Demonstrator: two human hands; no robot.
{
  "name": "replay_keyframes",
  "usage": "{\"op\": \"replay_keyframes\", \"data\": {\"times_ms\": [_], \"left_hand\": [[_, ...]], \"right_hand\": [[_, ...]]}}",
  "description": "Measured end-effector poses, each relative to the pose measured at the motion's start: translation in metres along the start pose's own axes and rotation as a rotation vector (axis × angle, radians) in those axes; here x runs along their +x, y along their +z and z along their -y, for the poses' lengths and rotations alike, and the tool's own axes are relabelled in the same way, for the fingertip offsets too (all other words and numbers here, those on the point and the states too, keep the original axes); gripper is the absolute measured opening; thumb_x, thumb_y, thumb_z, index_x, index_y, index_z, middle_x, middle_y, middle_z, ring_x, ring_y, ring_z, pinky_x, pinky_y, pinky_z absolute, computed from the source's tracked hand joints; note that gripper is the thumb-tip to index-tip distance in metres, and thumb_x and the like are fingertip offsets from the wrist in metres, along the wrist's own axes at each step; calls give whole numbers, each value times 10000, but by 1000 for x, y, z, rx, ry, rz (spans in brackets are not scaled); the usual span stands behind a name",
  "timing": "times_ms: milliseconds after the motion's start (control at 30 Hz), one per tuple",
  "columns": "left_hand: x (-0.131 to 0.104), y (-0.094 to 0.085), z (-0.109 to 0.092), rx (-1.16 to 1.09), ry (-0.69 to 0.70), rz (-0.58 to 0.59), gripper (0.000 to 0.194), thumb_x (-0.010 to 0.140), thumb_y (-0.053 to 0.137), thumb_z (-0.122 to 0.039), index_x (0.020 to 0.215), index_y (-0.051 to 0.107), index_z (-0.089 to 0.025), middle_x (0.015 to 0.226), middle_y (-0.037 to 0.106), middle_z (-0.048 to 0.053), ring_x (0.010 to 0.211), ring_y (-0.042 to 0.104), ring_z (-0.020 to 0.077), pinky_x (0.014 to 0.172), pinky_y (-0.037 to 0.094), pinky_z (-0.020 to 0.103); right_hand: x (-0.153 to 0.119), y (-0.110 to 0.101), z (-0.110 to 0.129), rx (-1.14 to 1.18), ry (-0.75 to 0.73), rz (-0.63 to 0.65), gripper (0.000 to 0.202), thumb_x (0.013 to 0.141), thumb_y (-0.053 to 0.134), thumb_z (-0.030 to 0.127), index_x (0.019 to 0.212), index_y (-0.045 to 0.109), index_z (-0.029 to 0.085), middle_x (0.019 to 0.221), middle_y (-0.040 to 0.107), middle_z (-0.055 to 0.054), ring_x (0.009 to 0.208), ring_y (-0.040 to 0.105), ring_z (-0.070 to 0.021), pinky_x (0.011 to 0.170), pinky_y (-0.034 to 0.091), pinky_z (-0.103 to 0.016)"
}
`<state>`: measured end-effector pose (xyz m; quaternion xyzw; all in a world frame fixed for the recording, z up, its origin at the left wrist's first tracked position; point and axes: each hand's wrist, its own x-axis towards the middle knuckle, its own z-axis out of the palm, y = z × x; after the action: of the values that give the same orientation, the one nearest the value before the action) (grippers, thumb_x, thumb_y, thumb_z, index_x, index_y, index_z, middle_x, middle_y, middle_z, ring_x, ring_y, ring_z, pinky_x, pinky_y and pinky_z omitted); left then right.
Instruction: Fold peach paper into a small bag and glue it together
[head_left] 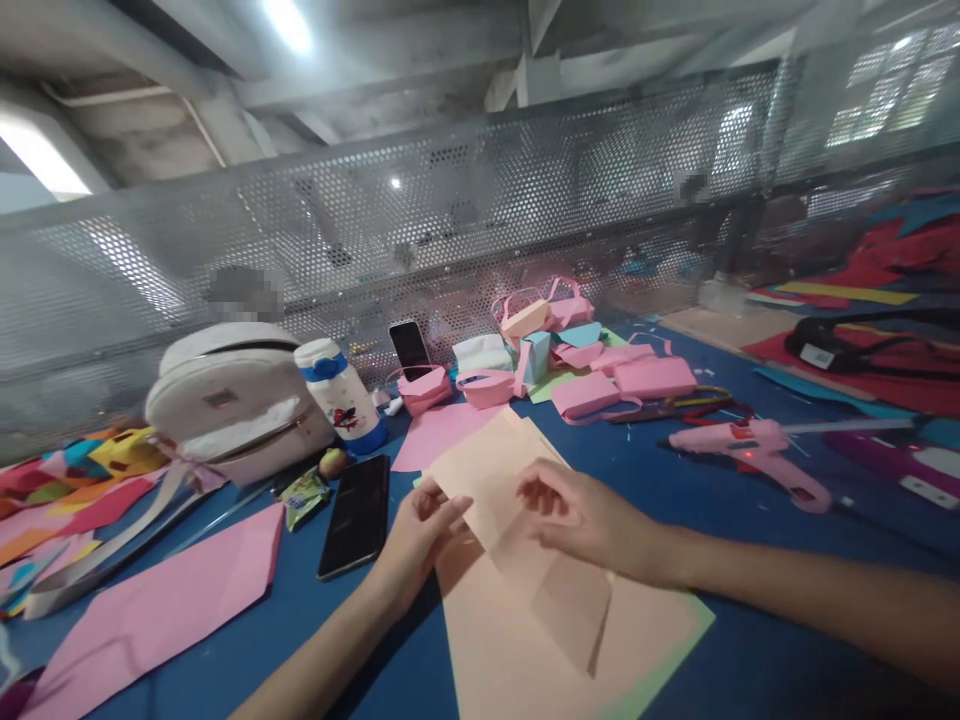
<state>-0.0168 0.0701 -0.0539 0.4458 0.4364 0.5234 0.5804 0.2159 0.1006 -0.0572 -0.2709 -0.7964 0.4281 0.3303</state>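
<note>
Left hand: thumb and fingers of the left hand (424, 530) are pinching the edge of the folded peach paper (491, 480).
Right hand: fingers of the right hand (574, 515) are curling loosely, thumb standing apart; whether they are touching the paper, I cannot tell.
Folded paper: lying tilted above the peach sheets (495, 640), between both hands.
Phone: the black phone (356, 515) is lying just beside the left hand.
Glue gun: the pink glue gun (750, 445) is resting beyond the right forearm.

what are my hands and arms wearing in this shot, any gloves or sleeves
The left hand and right hand wear no gloves; the left forearm and right forearm show no sleeves. No watch or bracelet is visible on either wrist.
</note>
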Motion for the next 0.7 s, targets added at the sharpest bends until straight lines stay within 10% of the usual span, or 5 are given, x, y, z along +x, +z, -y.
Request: {"op": "replay_keyframes", "data": {"times_ms": [300,700], "left_hand": [[5,53,-3,45,228,248,289,786,773,-423,810,620,-180,853,644,40,870,625,210,818,495,307],[12,44,11,159,232,235,449,677,807,-583,815,652,-184,808,652,45,796,607,219,761,495,299]], "right_hand": [[10,19,12,495,144,-36,529,697,833,510,794,405,215,740,402,73,666,364,-105,610,304,-232],[3,12,-3,599,114,84,420,792,762,483,844,443,215,845,463,30,775,474,-133,720,383,-258]]}}
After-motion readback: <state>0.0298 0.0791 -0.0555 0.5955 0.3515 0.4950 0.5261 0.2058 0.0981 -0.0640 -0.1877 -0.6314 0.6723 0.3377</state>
